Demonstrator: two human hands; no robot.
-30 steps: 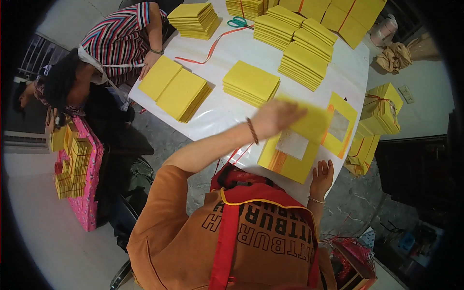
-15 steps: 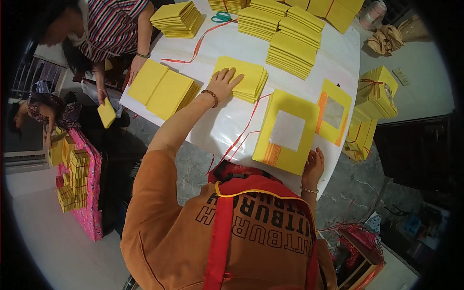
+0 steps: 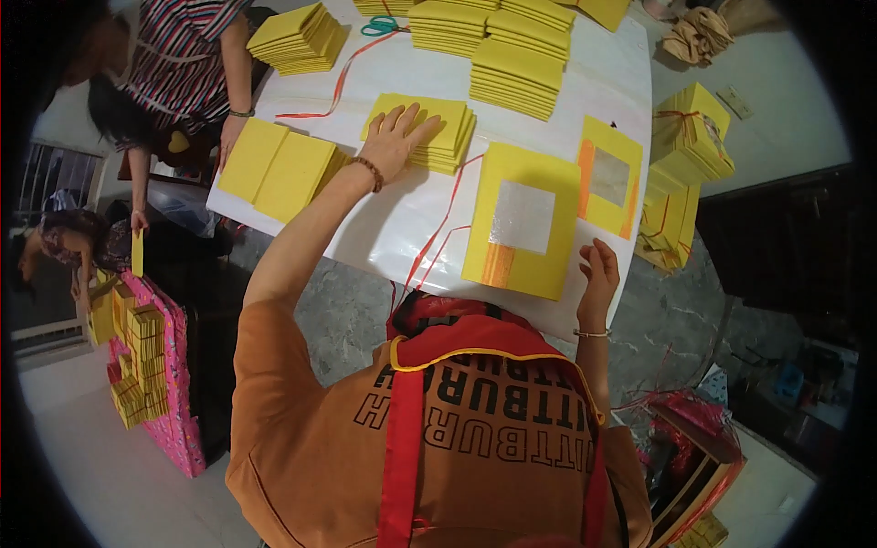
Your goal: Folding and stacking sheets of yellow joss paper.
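While your left hand (image 3: 391, 148) lay spread over the yellow stack (image 3: 454, 130), fingers across its top, the broad contact probably kept the layers square; whether it pressed or merely rested could not be told. Your right hand (image 3: 598, 276) was empty, fingers loosely curled just beside the silver-patched yellow paper (image 3: 523, 219). That paper lay flat at the table (image 3: 384, 251) edge nearest you, presumably within easy reach of both hands. To its right, a second patched sheet (image 3: 607, 176) lay just beside it. Farther out, the paired stacks (image 3: 283, 172) sat leftward, near a co-worker's hand (image 3: 233, 137). Green scissors (image 3: 378, 26) lay toward the far side, likely out of your way.
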